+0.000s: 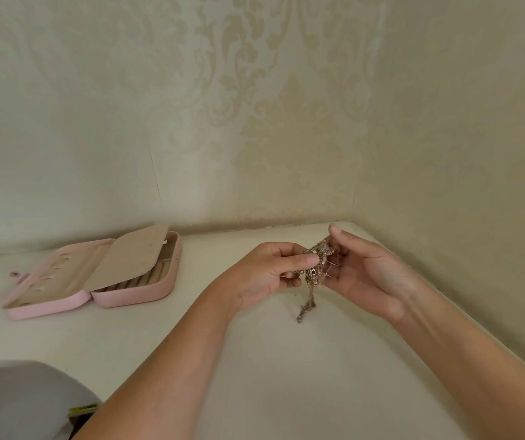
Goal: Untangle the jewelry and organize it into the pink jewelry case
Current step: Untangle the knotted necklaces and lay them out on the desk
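— Gold-toned metal: a tangle of chains (317, 265), held up over the table (255, 360) between both hands, right of centre, near the corner of the wall (445, 154). One tail droops toward the tabletop; whether it touches, can't tell.

— Grips?

— Left hand (270, 273) pinches the clump, thumb pressed on top against the fingers. Right hand (369, 276) has fingers curled round the far side, index finger sticking up. Both are on the same clump.

— Progress?

— Early, I'd judge. Everything sits in one knotted bunch, and no separated piece lies anywhere in view. The pink jewelry case (134, 296) lies opened flat on the table, well apart to the left. No jewelry visible in it, though detail there is small.

— What's left?

— Basically all of it: pick the chains apart, then carry each piece over and stow it.

— Anything around or in the way?

— A beige flap (131, 258) is half raised over the case's right half and covers most of the ring rolls (153, 276); it probably needs lifting for access. A snap tab (16, 274) pokes out on the case's left side. A grey object (16, 401) sits at the near left corner, blurry and unidentifiable, off the line from hands to case. The wall is close behind the right hand.
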Tool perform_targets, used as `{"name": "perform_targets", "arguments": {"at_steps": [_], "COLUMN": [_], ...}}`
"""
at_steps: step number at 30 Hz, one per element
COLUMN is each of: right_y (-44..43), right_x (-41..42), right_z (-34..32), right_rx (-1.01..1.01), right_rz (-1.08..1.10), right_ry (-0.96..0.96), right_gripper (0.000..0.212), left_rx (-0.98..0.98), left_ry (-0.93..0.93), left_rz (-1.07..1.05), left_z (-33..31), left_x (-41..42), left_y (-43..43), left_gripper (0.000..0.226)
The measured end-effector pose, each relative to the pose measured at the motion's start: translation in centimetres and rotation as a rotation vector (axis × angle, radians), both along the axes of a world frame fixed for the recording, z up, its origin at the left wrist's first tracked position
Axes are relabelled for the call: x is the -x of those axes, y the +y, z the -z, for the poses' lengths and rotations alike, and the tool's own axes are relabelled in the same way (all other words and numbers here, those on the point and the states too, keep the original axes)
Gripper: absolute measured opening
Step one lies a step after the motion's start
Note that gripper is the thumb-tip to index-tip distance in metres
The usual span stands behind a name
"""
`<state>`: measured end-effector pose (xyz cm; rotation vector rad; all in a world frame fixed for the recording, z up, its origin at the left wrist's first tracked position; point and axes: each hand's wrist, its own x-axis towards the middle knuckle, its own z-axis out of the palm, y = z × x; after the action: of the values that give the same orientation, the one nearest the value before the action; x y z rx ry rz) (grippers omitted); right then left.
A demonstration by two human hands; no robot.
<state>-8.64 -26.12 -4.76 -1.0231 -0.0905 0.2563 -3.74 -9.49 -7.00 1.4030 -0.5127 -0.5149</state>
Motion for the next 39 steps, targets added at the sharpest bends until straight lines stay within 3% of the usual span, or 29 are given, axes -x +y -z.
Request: {"name": "perform_targets", "arguments": {"at_steps": [4,8,13,16,19,22,27,31,35,39], "right_y": [0.2,-0.1,-0.6,-0.4,0.0,0.0,-0.4,0.1,0.1,0.0], "right_x": [0.4,0.4,-0.3,-0.6,-0.6,-0.5,-0.1,0.3,0.4,0.2], "right_z": [-0.3,-0.5,-0.1,0.2,0.4,0.4,0.0,0.1,0.4,0.6], "right_rx": [0.14,0.313,0.18,0.076,0.044,0.152,0.378,0.759,0.789,0.761], "right_rz": [0.005,0.092,0.111,0.136,0.173,0.143,0.091,0.125,0.174,0.21], "right_ry": [-0.064,-0.049,0.065,0.083,0.056,-0.016,-0.084,-0.184,-0.209,-0.226], "right_gripper": [0.026,0.027,0.006,0.012,0.012,0.014,0.039,0.023,0.01,0.008], "left_rx": [0.073,0.145,0.221,0.197,0.18,0.232,0.317,0.254,0.283,0.288], "left_ry": [0.024,0.088,0.18,0.182,0.146,0.119,0.144,0.09,0.084,0.098], "left_rz": [-0.007,0.032,0.001,-0.063,-0.066,-0.041,-0.034,-0.072,-0.076,-0.063], "left_z": [0.3,0.7,0.0,-0.1,-0.3,-0.3,-0.7,-0.7,-0.9,-1.0], "left_x": [-0.2,-0.2,0.2,0.2,0.4,0.2,0.2,0.5,0.5,0.7], "left_y": [0.0,-0.6,-1.2,-1.3,-1.2,-0.7,-0.1,-0.3,0.2,0.2], "left_gripper": [0.008,0.021,0.04,0.044,0.034,0.031,0.012,0.022,0.012,0.018]}}
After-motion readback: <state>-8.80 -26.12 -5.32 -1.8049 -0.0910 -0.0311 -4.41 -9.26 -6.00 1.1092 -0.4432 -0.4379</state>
